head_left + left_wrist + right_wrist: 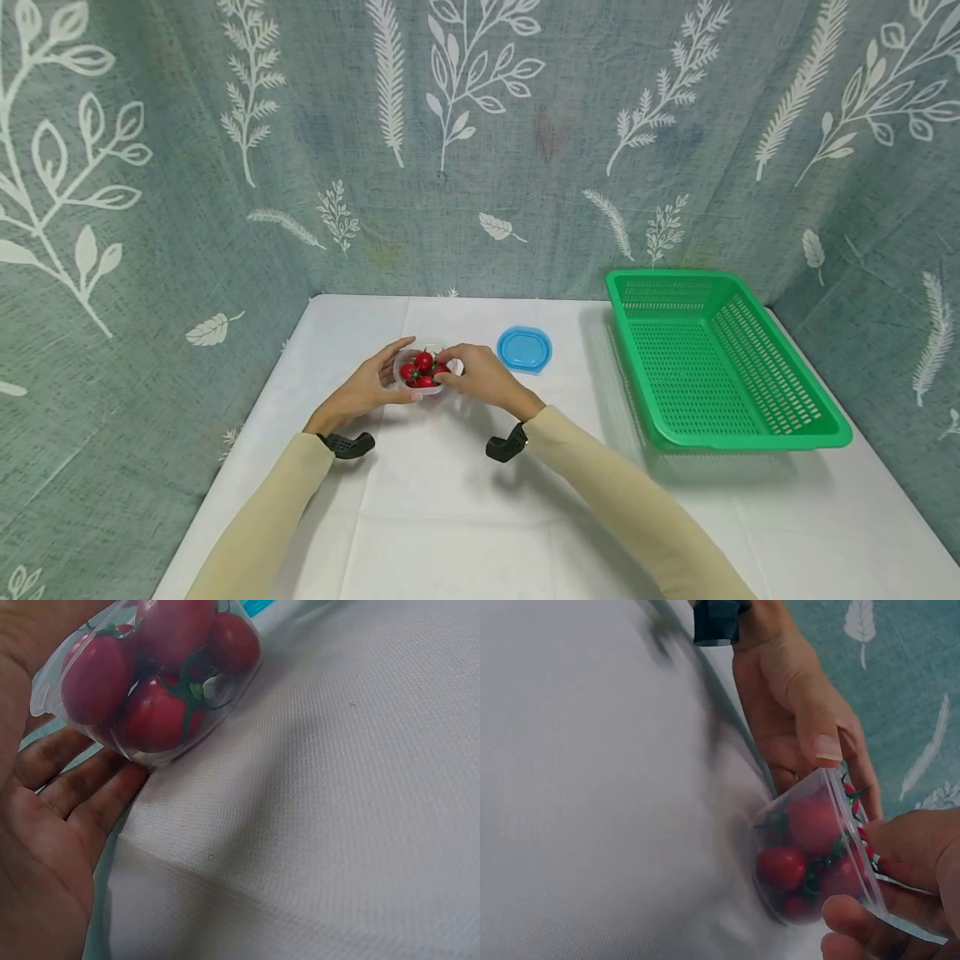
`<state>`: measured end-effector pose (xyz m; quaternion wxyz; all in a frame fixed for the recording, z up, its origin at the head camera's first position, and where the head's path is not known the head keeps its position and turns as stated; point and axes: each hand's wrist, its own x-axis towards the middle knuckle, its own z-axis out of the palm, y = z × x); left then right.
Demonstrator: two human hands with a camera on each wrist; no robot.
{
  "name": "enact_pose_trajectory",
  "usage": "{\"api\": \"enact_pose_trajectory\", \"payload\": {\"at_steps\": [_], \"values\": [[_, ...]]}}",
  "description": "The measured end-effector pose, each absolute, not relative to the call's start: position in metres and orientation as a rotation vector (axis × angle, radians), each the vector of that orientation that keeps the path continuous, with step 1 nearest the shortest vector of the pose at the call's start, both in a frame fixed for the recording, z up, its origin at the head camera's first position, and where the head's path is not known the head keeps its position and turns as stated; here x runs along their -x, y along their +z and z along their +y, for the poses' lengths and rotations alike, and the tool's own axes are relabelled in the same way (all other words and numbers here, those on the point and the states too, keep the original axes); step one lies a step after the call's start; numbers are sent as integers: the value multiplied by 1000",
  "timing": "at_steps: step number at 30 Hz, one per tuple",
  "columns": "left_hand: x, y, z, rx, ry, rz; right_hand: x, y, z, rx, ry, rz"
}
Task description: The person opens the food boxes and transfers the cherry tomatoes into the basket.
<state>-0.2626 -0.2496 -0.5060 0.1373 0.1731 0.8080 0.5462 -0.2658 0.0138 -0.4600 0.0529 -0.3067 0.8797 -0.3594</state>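
Note:
A small clear plastic container (422, 372) of red cherry tomatoes with green stalks sits between both hands, left of the table's middle. My left hand (395, 372) grips its left side, thumb on the rim (821, 746) and fingers (82, 787) curled beneath it. My right hand (450, 367) pinches the right rim, thumb (907, 836) above and a finger (855, 919) below. In the wrist views the container (150, 682) looks tilted. Whether it touches the cloth cannot be told.
A blue lid (524, 348) lies flat just right of the hands. A green perforated basket (750, 433) stands on the right side of the white-covered table (465, 517). A leaf-patterned curtain closes off the back and sides.

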Motion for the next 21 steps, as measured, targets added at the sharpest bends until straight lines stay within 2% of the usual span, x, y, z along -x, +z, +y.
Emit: {"api": "enact_pose_trajectory", "payload": {"at_steps": [12, 21], "values": [[262, -508, -251, -489, 1577, 2341, 266, -459, 7, 1086, -926, 2715], [263, -510, -253, -503, 1574, 2341, 267, -461, 6, 988, -974, 2636]]}}
